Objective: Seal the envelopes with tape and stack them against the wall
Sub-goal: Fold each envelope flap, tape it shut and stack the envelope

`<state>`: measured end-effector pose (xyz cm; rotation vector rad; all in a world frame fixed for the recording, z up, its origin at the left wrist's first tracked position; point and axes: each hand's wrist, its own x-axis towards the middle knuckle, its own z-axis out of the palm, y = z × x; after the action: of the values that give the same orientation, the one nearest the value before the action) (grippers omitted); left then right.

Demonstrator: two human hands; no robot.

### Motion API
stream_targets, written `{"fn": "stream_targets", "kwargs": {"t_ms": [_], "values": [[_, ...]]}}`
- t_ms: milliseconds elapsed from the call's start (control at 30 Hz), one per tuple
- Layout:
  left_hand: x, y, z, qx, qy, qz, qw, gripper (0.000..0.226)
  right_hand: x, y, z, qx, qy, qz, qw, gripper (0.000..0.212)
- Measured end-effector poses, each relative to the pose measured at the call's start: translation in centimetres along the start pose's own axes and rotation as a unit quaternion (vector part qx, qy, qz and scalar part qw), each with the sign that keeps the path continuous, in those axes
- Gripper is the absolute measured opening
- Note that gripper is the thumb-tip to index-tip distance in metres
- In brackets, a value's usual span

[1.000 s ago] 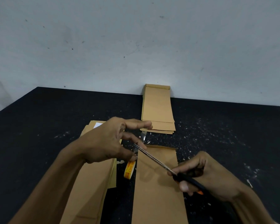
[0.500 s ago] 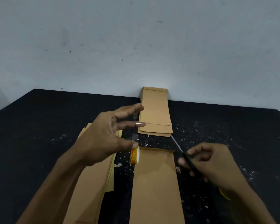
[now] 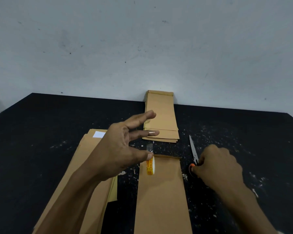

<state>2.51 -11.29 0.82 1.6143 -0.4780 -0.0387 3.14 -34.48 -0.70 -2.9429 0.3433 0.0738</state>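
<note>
**Tape roll on the envelope, scissors laid on the table**

Nearest to the person, a long brown envelope lies flat on the black table, its far end pointing at the wall. To its left sits a loose pile of unsealed envelopes, partly hidden under the left forearm, with a white slip showing at the far end.

The left hand hovers over the gap between them, fingers spread wide and straight, its thumb tip touching the top of a yellow tape roll that stands on edge on the envelope's far left corner. A short clear strip of tape seems to hang from a fingertip just beyond, though it is hard to make out.

To the right, the right hand rests knuckles-up, fingers curled at the orange handle of the scissors, whose blades lie on the table pointing away.

Farthest off, a stack of envelopes lies with its end against the wall.
</note>
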Motion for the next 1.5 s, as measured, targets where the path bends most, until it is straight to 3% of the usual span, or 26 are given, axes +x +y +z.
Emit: {"fn": "stream_targets", "kwargs": {"t_ms": [67, 133, 233, 333, 400, 500, 567, 700, 900, 1000, 1100, 1233, 1300, 1400, 1500], "values": [[0.1, -0.1, 0.2, 0.002, -0.001, 0.000, 1.000, 0.093, -0.1, 0.1, -0.2, 0.046, 0.016, -0.032, 0.998, 0.022], [0.2, -0.1, 0.5, 0.007, -0.004, -0.001, 1.000, 0.093, -0.3, 0.0, -0.6, 0.217, 0.025, -0.104, 0.970, 0.007], [0.6, -0.1, 1.1, 0.013, -0.020, -0.013, 1.000, 0.092, -1.5, -1.7, -1.9, 0.483, -0.100, -0.176, 0.852, 0.014], [0.9, 0.0, 1.8, 0.023, -0.038, -0.023, 0.999, 0.091, -1.4, -2.7, -1.6, 0.521, -0.214, -0.183, 0.806, 0.029], [1.1, 0.0, 2.0, 0.030, -0.047, -0.029, 0.998, 0.091, -1.0, -2.8, -0.9, 0.554, -0.231, -0.172, 0.782, 0.021], [1.2, -0.4, 2.2, 0.025, -0.028, -0.031, 0.999, 0.090, -1.0, -2.8, -0.2, 0.636, -0.209, -0.169, 0.723, 0.017], [1.4, -0.7, 2.4, 0.017, 0.024, -0.014, 0.999, 0.090, -1.1, -2.9, 0.1, 0.659, -0.146, -0.187, 0.714, 0.019], [2.0, -0.9, 3.3, 0.041, 0.128, 0.039, 0.990, 0.082, -0.9, -3.7, 0.9, 0.665, 0.002, -0.202, 0.719, 0.019], [2.7, -2.0, 4.3, 0.159, 0.217, 0.072, 0.960, 0.074, 0.3, -4.4, 1.8, 0.658, 0.109, -0.128, 0.734, 0.008], [2.7, -2.7, 4.2, 0.256, 0.232, 0.051, 0.937, 0.063, 1.7, -4.1, 2.0, 0.663, 0.121, -0.077, 0.734, 0.010], [3.3, -3.1, 4.6, 0.352, 0.170, -0.027, 0.920, 0.072, 3.0, -3.9, 2.4, 0.649, 0.112, -0.037, 0.751, 0.007], [4.3, -4.6, 5.1, 0.362, 0.156, -0.041, 0.918, 0.028, 4.0, -3.8, 2.9, 0.657, 0.085, -0.001, 0.749, 0.007], [5.0, -5.3, 5.0, 0.357, 0.177, -0.046, 0.916, 0.019, 4.9, -3.4, 3.4, 0.627, 0.078, 0.007, 0.775, 0.002], [5.7, -5.6, 4.7, 0.369, 0.175, -0.064, 0.910, 0.015, 5.9, -2.9, 4.2, 0.501, 0.096, -0.015, 0.860, 0.007], [6.3, -5.7, 4.8, 0.397, 0.150, -0.078, 0.902, 0.017, 6.2, -2.8, 4.6, 0.374, 0.110, -0.033, 0.920, 0.007]]}}
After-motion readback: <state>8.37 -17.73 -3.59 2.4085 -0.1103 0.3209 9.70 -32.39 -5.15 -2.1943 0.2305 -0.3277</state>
